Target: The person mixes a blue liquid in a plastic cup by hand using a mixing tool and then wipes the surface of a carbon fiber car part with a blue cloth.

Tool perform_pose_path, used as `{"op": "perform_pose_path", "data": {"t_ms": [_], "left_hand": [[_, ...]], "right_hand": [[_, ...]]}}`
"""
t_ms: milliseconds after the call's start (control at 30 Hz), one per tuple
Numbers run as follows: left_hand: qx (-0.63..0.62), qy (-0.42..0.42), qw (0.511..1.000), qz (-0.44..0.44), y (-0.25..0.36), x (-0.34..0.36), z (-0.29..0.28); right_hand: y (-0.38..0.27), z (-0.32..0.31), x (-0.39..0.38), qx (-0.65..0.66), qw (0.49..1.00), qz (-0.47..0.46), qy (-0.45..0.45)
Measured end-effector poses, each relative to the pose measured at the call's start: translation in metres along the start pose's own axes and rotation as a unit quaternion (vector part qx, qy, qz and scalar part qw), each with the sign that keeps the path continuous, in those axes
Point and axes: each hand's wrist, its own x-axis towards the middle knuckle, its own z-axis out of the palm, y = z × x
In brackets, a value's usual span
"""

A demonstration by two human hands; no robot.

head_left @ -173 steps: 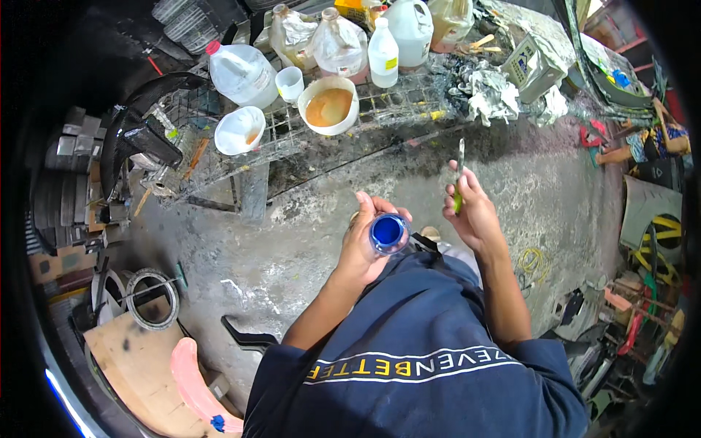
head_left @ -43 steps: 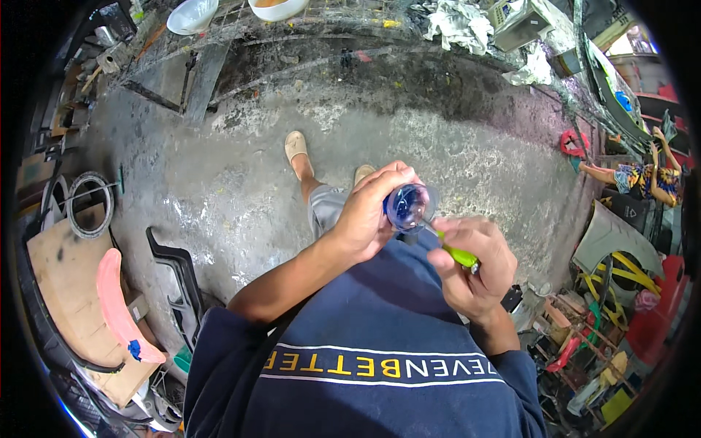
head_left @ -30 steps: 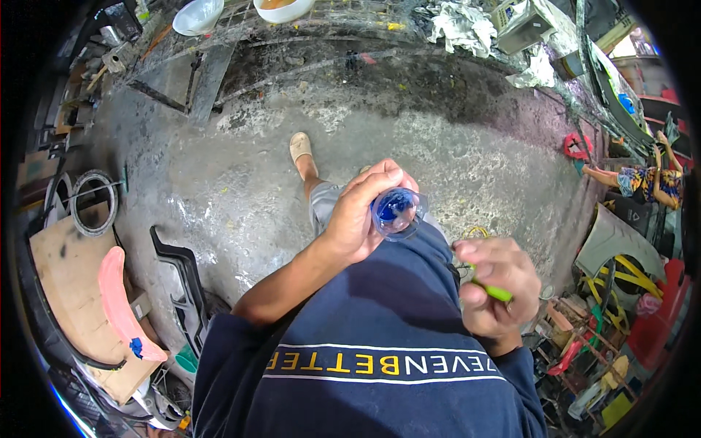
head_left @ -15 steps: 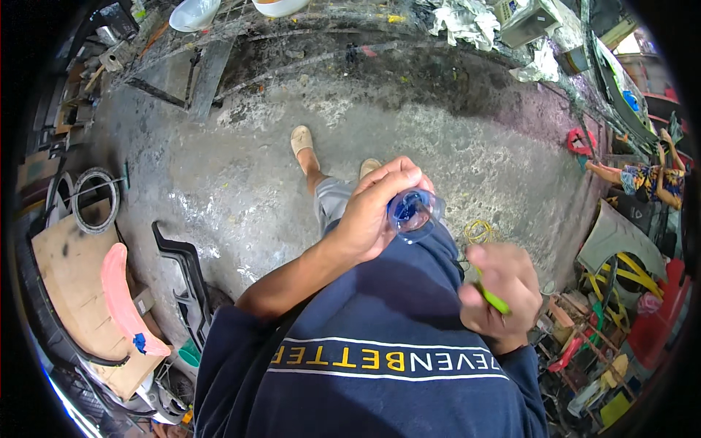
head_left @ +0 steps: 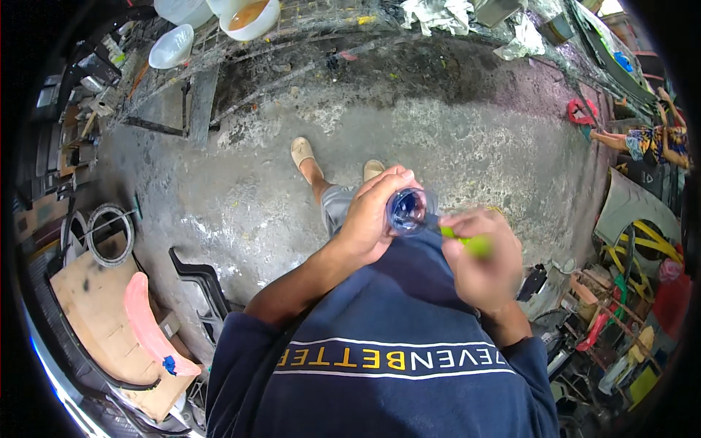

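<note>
Held in front of my body is a small clear plastic cup (head_left: 395, 216) with dark blue liquid in its bottom. My left hand (head_left: 363, 225) is wrapped round its side, and the cup's mouth faces up. My right hand (head_left: 488, 266), partly smeared by motion, grips a tool with a bright green handle (head_left: 451, 233). From that handle a dark, narrow end reaches over the cup's right rim and into it. How the tool's tip is shaped, inside the cup, I cannot make out.
Along the far edge runs a stained workbench (head_left: 307, 38) with white bowls (head_left: 250, 20) and crumpled white sheeting (head_left: 438, 16). A pink curved piece (head_left: 143, 317) lies on cardboard at left, near a black frame (head_left: 197, 274). Another person (head_left: 653, 142) is at far right, above piled scrap (head_left: 606, 299).
My right hand has moved left and up to the cup, bringing the green-handled tool's end into it. My left hand still holds the cup. The view has shifted slightly.
</note>
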Motion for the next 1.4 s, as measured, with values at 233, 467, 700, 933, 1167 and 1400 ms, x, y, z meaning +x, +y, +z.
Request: {"op": "perform_pose_path", "data": {"t_ms": [233, 467, 700, 933, 1167, 1400], "left_hand": [[0.020, 0.009, 0.999, -0.029, 0.004, 0.010, 0.012], [0.043, 0.041, 0.996, -0.070, 0.003, 0.016, 0.018], [0.047, 0.033, 0.992, -0.111, 0.006, 0.022, 0.023], [0.019, -0.007, 0.992, -0.127, 0.005, 0.029, 0.011], [0.032, 0.032, 0.991, -0.127, 0.006, 0.023, 0.016], [0.027, 0.048, 0.992, -0.114, 0.009, 0.019, 0.010]], "right_hand": [[0.003, -0.012, 0.002, 0.056, 0.998, -0.013, 0.020], [0.004, -0.015, 0.006, 0.055, 0.996, -0.045, 0.061], [0.005, -0.017, 0.013, 0.022, 0.999, -0.037, -0.017], [0.008, -0.015, 0.010, 0.005, 0.997, -0.034, 0.067], [0.011, -0.009, 0.011, 0.010, 0.998, -0.049, -0.029], [0.007, -0.003, 0.010, 0.061, 0.997, -0.040, -0.010]]}}
